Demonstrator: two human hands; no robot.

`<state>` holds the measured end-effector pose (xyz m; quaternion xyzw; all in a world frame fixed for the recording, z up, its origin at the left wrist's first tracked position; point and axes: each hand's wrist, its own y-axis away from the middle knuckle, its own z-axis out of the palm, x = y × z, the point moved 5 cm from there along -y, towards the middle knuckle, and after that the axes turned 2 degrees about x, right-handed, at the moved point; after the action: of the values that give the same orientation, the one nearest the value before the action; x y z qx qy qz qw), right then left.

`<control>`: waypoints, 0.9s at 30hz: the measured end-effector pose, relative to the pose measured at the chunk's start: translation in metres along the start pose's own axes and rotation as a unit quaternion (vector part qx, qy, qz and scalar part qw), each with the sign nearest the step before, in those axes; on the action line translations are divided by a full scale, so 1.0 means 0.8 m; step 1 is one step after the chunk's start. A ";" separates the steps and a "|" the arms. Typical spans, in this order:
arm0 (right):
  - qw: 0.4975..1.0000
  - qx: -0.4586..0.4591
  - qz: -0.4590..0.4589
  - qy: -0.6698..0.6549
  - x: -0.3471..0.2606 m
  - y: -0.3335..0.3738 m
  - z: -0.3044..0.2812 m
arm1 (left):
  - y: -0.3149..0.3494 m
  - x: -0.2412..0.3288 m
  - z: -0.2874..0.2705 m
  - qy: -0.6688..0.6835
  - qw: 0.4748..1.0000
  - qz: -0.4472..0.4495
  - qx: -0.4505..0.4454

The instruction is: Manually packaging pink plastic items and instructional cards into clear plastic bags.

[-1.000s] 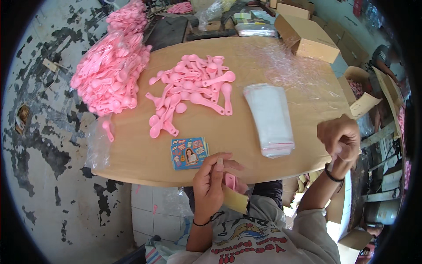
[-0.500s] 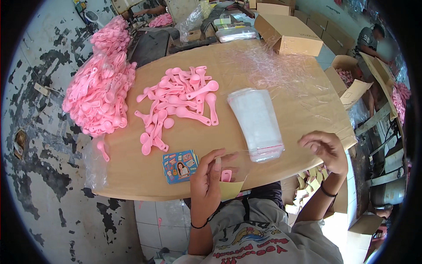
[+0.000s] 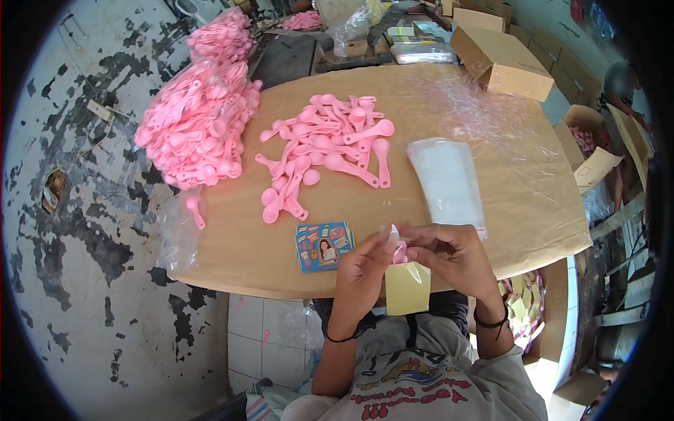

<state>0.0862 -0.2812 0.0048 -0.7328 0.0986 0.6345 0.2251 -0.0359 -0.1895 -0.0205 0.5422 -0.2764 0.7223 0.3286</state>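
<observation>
In front of my lap, at the table's near edge, a small clear plastic bag (image 3: pixel 421 276) hangs from the fingers of both hands. A pale yellow card (image 3: pixel 406 295) sits in it, and the handle end of a pink measuring spoon (image 3: pixel 400 252) shows above the card. My left hand (image 3: pixel 361 270) pinches the bag's upper part from the left. My right hand (image 3: pixel 460 261) has its fingers closed on the same upper part from the right. Beside my left hand lies a stack of blue printed cards (image 3: pixel 324 245). Behind my right hand is a stack of clear bags (image 3: pixel 447 179).
Loose pink spoons (image 3: pixel 330 144) are heaped mid-table, with a big bagged pile of spoons (image 3: pixel 200 119) at the left. Crumpled clear film (image 3: pixel 477 102) and a cardboard box (image 3: pixel 502 59) stand at the back right. Below right, an open carton holds packed yellow cards (image 3: pixel 525 302). A person sits far right.
My right hand has come left from beside the bag stack and now grips the top of the small bag together with my left hand. The whole view has shifted slightly.
</observation>
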 end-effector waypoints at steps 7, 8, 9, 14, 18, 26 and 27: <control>0.996 -0.074 -0.003 0.051 -0.006 -0.001 0.001 | 0.004 0.005 -0.002 0.036 0.998 0.034 0.037; 0.999 -0.044 0.017 0.014 -0.009 -0.002 0.000 | 0.003 0.005 -0.006 0.038 0.998 0.034 0.038; 0.999 -0.014 0.037 -0.023 -0.009 -0.002 -0.001 | 0.002 0.003 -0.011 0.014 0.999 0.013 0.036; 0.997 0.014 0.069 -0.035 0.004 0.003 -0.007 | 0.005 0.006 -0.018 0.018 0.999 -0.039 -0.032; 0.998 -0.014 -0.056 -0.022 0.001 0.005 -0.014 | 0.007 0.011 -0.017 0.027 0.997 -0.009 -0.066; 0.970 -0.122 -0.201 0.055 -0.020 0.002 -0.028 | 0.012 0.018 -0.015 -0.021 0.986 0.078 -0.148; 0.967 -0.122 -0.214 0.057 -0.022 0.003 -0.028 | 0.012 0.018 -0.015 -0.034 0.984 0.085 -0.155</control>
<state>0.1019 -0.2958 0.0237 -0.7940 -0.1260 0.5358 0.2581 -0.0531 -0.1841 -0.0098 0.4839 -0.4409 0.6768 0.3367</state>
